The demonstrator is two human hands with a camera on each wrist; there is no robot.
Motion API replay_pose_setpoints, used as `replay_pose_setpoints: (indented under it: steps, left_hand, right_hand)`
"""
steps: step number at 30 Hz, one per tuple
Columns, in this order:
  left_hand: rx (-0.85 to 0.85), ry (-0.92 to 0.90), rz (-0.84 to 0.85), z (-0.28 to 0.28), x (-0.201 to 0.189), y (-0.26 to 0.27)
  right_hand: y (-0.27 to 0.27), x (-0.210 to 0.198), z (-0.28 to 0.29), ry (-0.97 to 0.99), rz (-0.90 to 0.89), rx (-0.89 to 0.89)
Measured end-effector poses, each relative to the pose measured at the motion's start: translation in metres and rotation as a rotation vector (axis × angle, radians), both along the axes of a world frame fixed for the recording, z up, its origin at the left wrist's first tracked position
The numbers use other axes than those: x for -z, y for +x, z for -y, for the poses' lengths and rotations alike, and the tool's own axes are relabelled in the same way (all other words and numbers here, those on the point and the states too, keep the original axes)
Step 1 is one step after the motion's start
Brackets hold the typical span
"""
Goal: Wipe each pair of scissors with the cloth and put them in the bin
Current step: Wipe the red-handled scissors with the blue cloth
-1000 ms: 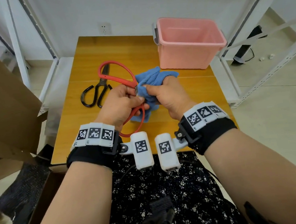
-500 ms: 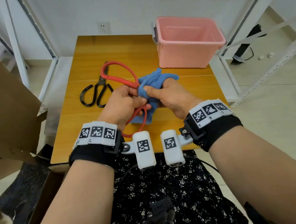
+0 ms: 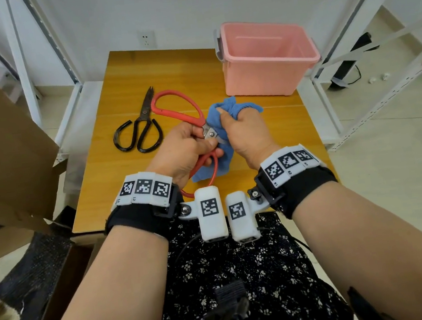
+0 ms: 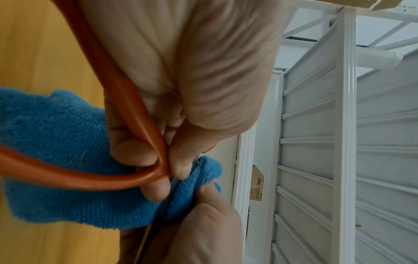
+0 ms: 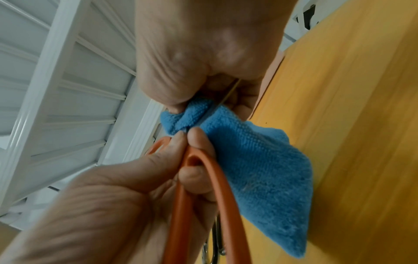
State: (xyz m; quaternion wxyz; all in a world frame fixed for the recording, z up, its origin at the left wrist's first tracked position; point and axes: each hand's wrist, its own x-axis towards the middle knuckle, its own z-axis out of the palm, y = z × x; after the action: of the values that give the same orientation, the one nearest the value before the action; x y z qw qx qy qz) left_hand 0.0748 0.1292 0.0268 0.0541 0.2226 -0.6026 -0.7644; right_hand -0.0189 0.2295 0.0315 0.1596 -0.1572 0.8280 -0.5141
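From the head camera, we see the left hand clamped on the red scissors near the pivot, held above the wooden table, while the right hand is wrapped around the blue cloth, which is folded over the blades. The black scissors lie flat on the table to the left, well apart from the pink bin standing at the far right corner. White shelving flanks the table.

At the left wrist, we look along curled fingers pinching a red handle loop, the cloth just behind it.

At the right wrist, we find the right hand closed tight on the bunched cloth, with the left hand's fingertips and red handle touching it below.
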Motion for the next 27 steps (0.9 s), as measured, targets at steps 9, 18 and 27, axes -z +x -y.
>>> replay_pose_setpoints:
  steps: [9,18,27]
  left_hand:
    - [0.023,-0.002,0.041,0.017,-0.003,0.005]
    - [-0.009,0.010,0.035,0.006,-0.006,0.003]
    - [0.030,0.084,0.061,0.009,-0.006,0.004]
  right_hand:
    - [0.001,0.004,-0.004,-0.161,0.172,-0.258]
    - [0.001,-0.005,0.003,0.138,-0.190,-0.092]
    - [-0.008,0.000,0.000,-0.044,0.158,-0.183]
